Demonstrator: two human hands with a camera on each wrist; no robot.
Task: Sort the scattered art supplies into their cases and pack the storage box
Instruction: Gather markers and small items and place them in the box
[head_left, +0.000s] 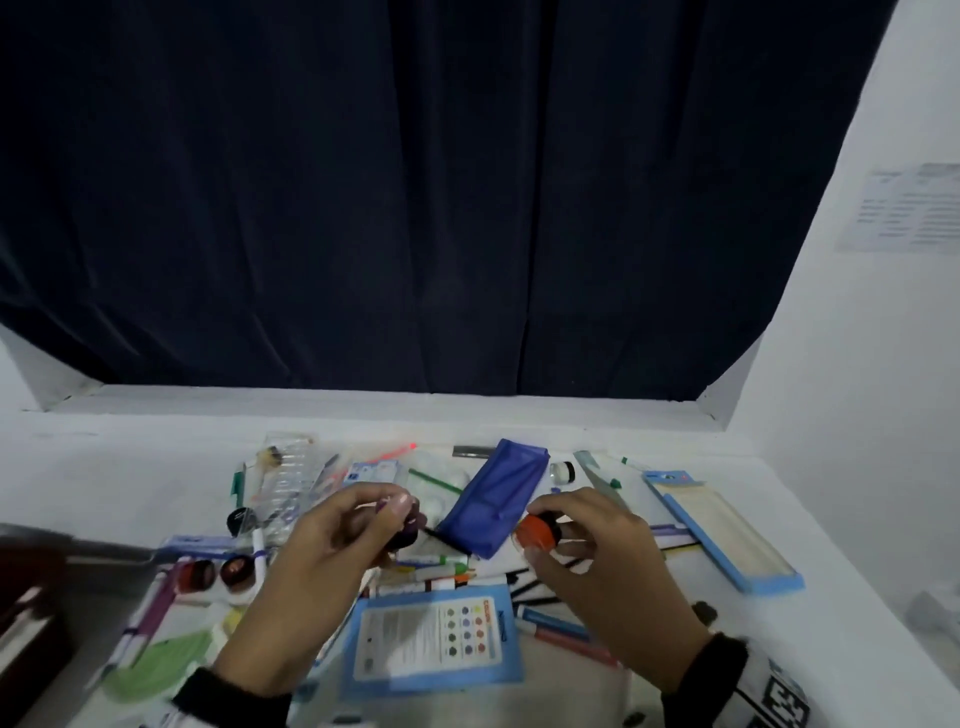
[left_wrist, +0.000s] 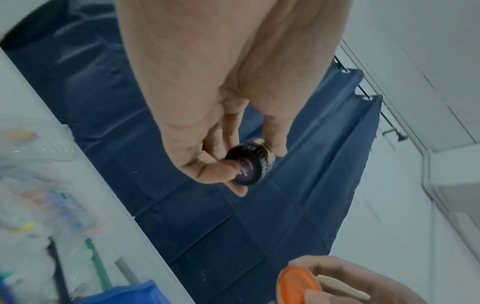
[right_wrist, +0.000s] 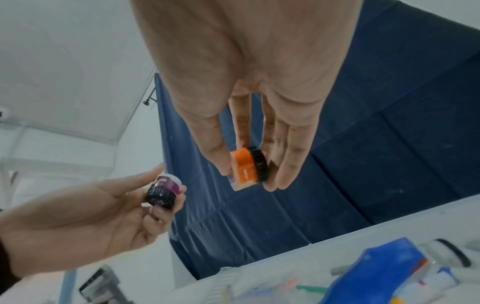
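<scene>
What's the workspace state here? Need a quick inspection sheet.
Surface: white table, crowded.
Job's things: purple paint pot and orange paint pot, both capped, held above the table; blue pouch; light-blue tray at right.
Clutter: markers, printed colour card.
Grippers: left hand pinches purple pot; right hand pinches orange pot.
Cables: nothing seen.
Surroundings: dark blue curtain, white wall.
</scene>
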